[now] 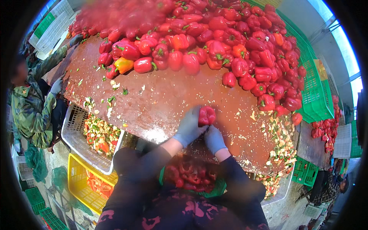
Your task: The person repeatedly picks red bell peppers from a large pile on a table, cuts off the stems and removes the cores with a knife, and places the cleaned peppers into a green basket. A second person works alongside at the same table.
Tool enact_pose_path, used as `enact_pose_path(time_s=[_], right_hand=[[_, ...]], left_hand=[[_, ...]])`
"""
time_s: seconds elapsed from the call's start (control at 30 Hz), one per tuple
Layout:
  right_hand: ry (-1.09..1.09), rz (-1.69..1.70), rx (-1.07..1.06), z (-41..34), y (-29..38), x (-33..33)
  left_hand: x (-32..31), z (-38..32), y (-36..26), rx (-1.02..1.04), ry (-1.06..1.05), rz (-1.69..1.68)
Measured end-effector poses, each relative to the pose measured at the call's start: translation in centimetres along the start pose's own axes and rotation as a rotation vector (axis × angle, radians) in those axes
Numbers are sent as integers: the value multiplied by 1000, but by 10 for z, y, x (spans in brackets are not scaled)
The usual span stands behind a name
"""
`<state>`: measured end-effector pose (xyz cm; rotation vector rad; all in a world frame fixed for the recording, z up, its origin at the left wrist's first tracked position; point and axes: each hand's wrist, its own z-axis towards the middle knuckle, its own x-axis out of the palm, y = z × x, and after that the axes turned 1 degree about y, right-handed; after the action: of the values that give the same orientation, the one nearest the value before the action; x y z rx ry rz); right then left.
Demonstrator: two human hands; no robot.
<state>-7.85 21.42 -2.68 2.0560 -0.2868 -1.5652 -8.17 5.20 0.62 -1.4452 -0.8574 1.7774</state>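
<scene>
In a grey glove, my left hand [187,126] grips a red bell pepper [207,116] above the near part of a reddish-brown table [184,95]. My right hand [214,139], gloved too, is at the pepper's lower side with its fingers curled; whether it holds a tool is hidden. A large heap of red bell peppers [218,28] covers the far part of the table, with one yellow-orange pepper [124,65] at its near left edge. Seeds and green scraps are scattered over the tabletop. Below the table edge, in front of my body, a green crate [212,191] holds opened red peppers.
A white crate [86,155] of trimmings and a yellow crate [86,198] with red pepper pieces stand at left. A co-worker [31,106] in camouflage sits beyond. Trimmings [280,146] lie along the right table edge, near green crates [316,92]. Another person [327,189] is at far right.
</scene>
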Motion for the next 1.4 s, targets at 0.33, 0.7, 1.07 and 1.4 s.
enact_pose_path(time_s=[0.33,0.7,1.07,1.4], right_hand=[[539,695,456,9,3,-72],[260,935,475,5,-44,-84],[-105,711,157,23,-3,-4],[-115,639,-232,1,27,-72]], left_hand=[[-5,0,19,-315,-7,-382],[-27,-28,53,-412,-15,-1167],[-40,-25,18,-436,262,-1155],[-32,-27,24,-784,298,-1416]])
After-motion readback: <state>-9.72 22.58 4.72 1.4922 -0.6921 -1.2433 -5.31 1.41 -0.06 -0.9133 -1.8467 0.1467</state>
